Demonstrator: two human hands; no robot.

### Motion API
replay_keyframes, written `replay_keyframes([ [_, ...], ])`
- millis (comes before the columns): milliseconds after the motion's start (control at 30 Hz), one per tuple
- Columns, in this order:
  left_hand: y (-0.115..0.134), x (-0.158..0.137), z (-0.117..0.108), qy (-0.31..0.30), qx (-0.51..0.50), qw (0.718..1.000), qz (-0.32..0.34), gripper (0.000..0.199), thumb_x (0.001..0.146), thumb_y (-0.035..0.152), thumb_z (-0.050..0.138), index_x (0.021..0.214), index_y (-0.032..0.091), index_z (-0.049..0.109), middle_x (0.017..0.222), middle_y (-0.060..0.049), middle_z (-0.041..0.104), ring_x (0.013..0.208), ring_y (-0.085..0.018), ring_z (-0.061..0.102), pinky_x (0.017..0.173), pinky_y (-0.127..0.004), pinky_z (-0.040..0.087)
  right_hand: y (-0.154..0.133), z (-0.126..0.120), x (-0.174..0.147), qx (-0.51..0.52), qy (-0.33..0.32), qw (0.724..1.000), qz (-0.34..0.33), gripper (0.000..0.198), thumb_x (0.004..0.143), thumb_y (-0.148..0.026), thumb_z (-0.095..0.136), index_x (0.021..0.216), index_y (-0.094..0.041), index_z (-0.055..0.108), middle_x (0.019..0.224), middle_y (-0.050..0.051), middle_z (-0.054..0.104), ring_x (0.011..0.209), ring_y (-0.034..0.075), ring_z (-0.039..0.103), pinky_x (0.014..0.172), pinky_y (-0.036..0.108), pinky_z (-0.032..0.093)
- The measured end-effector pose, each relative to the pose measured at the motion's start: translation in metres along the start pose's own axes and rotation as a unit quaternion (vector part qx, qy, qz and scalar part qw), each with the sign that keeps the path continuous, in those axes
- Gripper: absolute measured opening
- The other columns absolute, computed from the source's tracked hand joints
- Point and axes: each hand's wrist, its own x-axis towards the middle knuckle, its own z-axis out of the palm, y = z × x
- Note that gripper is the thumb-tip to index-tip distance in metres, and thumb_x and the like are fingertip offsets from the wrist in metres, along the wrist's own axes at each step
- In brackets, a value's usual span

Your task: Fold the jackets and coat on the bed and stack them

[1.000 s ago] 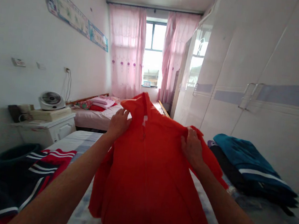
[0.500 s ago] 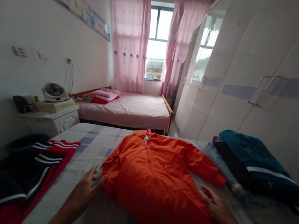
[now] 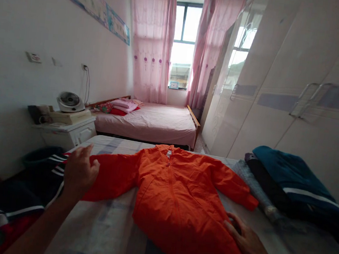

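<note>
An orange zip jacket (image 3: 176, 200) lies front up on the bed in front of me, collar at the far side. Its left-side sleeve (image 3: 112, 177) is spread straight out to the left, and the other sleeve (image 3: 236, 185) slants down to the right. My left hand (image 3: 80, 170) is over the cuff end of the left-side sleeve, thumb and fingers apart; the cuff is hidden behind it. At the jacket's lower right edge, my right hand (image 3: 244, 236) touches the fabric, with a gap between thumb and forefinger.
Dark blue and red striped clothing (image 3: 7, 199) lies at the left edge. A folded teal garment (image 3: 291, 176) sits on other clothes at the right. Beyond are a second bed (image 3: 164, 122), a bedside cabinet (image 3: 80, 134) with a fan (image 3: 70, 101), and a wardrobe (image 3: 266, 129).
My left hand has moved left and away from me, and the left-side sleeve, earlier bunched against the jacket, now stretches out. My right hand stays at the lower right edge.
</note>
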Motion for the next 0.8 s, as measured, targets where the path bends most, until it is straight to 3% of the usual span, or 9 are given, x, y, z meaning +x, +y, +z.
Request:
replay_keyframes([
  [67,-0.002,-0.027,0.006,-0.086,-0.026,0.996,-0.002,0.044,0.068,0.034,0.054,0.105,0.010,0.061,0.123,-0.018,0.057,0.121,-0.035,0.046,0.104,-0.044,0.033,-0.001,-0.005,-0.003,0.032,-0.013,0.999,0.008,0.070,0.075,-0.068,0.040,0.121,-0.016,0.054,0.120,0.010,0.062,0.110,0.027,0.057,0.092,0.035,0.045],
  [133,0.000,-0.065,0.018,-0.235,-0.110,0.961,-0.091,0.042,0.069,0.045,0.058,0.097,0.014,0.063,0.100,-0.013,0.068,0.097,-0.031,0.063,0.087,-0.041,0.048,-0.002,-0.009,-0.005,0.061,-0.019,0.998,0.021,0.078,0.071,-0.069,0.042,0.123,-0.014,0.053,0.126,0.012,0.058,0.118,0.028,0.051,0.096,0.034,0.044],
  [200,0.007,-0.100,0.030,-0.357,-0.236,0.871,-0.240,0.052,0.070,0.055,0.057,0.102,0.014,0.060,0.096,-0.013,0.070,0.087,-0.029,0.066,0.077,-0.040,0.052,-0.006,-0.012,-0.006,0.083,-0.031,0.996,0.032,0.083,0.067,-0.070,0.044,0.125,-0.011,0.053,0.130,0.013,0.054,0.124,0.029,0.045,0.100,0.034,0.041],
  [267,0.017,-0.124,0.038,-0.405,-0.347,0.775,-0.338,0.058,0.070,0.055,0.058,0.111,0.014,0.057,0.106,-0.015,0.068,0.094,-0.028,0.065,0.082,-0.038,0.050,-0.009,-0.013,-0.008,0.110,-0.065,0.991,0.035,0.085,0.068,-0.068,0.045,0.131,-0.011,0.048,0.134,0.014,0.049,0.126,0.029,0.042,0.101,0.036,0.040],
  [367,0.029,-0.137,0.042,-0.445,-0.461,0.705,-0.303,0.059,0.062,0.037,0.070,0.116,0.017,0.057,0.121,-0.011,0.061,0.112,-0.027,0.056,0.094,-0.034,0.043,-0.010,-0.015,-0.016,0.108,-0.097,0.989,-0.019,0.087,0.066,-0.059,0.055,0.139,-0.014,0.037,0.144,0.012,0.035,0.133,0.028,0.030,0.108,0.039,0.030],
  [467,0.030,-0.141,0.050,-0.480,-0.464,0.723,-0.177,0.065,0.052,0.015,0.072,0.115,0.019,0.059,0.116,-0.008,0.064,0.111,-0.030,0.055,0.094,-0.033,0.042,-0.004,-0.017,-0.026,0.067,-0.115,0.986,-0.102,0.085,0.061,-0.041,0.066,0.139,-0.022,0.038,0.148,0.005,0.028,0.137,0.027,0.020,0.112,0.038,0.020],
  [600,0.028,-0.139,0.063,-0.433,-0.343,0.830,-0.079,0.040,0.061,0.019,0.069,0.101,0.016,0.065,0.102,-0.008,0.067,0.100,-0.029,0.059,0.086,-0.033,0.046,-0.005,-0.014,-0.028,0.042,-0.116,0.983,-0.134,0.070,0.066,-0.033,0.062,0.134,-0.025,0.047,0.142,0.005,0.040,0.132,0.027,0.034,0.108,0.038,0.029],
  [700,0.050,-0.116,0.056,-0.383,-0.324,0.865,-0.025,0.032,0.068,0.032,0.068,0.094,0.015,0.066,0.102,-0.007,0.066,0.096,-0.026,0.059,0.081,-0.029,0.047,-0.031,-0.016,-0.019,0.025,0.000,0.990,-0.140,0.049,0.073,-0.029,0.048,0.120,-0.022,0.061,0.130,0.005,0.055,0.122,0.025,0.048,0.105,0.036,0.035],
  [800,0.081,-0.082,0.025,-0.333,-0.302,0.893,-0.022,0.033,0.074,0.045,0.061,0.088,0.015,0.064,0.086,-0.003,0.066,0.080,-0.020,0.060,0.067,-0.024,0.047,-0.073,-0.032,-0.018,-0.006,0.137,0.982,-0.133,0.044,0.074,-0.032,0.044,0.110,-0.020,0.065,0.102,0.005,0.070,0.095,0.024,0.064,0.087,0.035,0.048],
])
